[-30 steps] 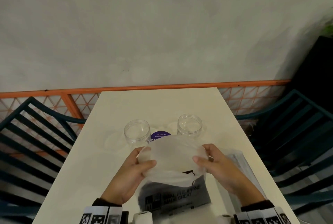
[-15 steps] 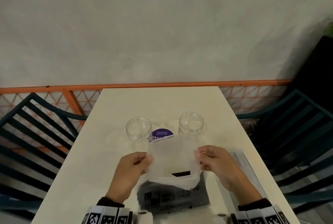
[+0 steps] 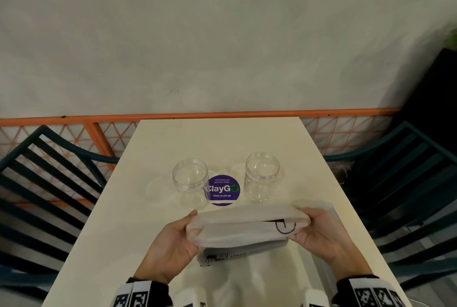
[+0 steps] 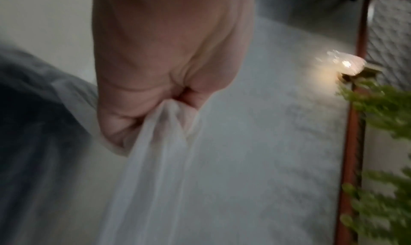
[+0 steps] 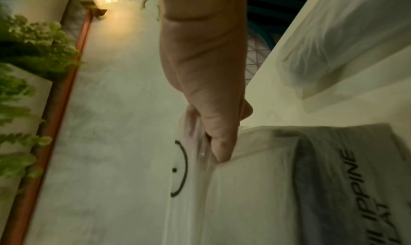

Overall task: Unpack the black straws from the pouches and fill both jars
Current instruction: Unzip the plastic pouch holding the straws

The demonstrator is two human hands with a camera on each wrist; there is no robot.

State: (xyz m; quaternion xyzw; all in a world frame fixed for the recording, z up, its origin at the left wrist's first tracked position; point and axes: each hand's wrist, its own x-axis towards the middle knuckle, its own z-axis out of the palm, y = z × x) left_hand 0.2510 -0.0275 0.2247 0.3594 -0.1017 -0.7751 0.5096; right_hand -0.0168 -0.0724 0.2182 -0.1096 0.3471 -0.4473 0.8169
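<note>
A frosted white pouch point(image 3: 243, 226) is held flat and stretched sideways above the near part of the table. My left hand point(image 3: 173, 245) grips its left end; in the left wrist view the fingers point(image 4: 155, 99) bunch the thin plastic point(image 4: 160, 161). My right hand point(image 3: 319, 232) pinches the right end beside a black circular mark point(image 3: 285, 226); the right wrist view shows the thumb point(image 5: 213, 125) pressed on the pouch point(image 5: 244, 187). Dark contents show grey through its lower part point(image 3: 244, 251). Two clear jars point(image 3: 190, 182) point(image 3: 261, 175) stand open and empty beyond it. No loose straws are visible.
A round purple sticker point(image 3: 223, 190) lies on the cream table point(image 3: 222, 138) between the jars. Another pouch point(image 5: 347, 43) lies at the right behind my right hand. Dark slatted chairs point(image 3: 47, 183) point(image 3: 405, 183) flank the table; an orange rail point(image 3: 197, 116) and wall stand behind.
The pouch's top was upright and narrow between my hands; both hands have since pulled apart and lowered it, stretching it wide and flat. The jars have not moved.
</note>
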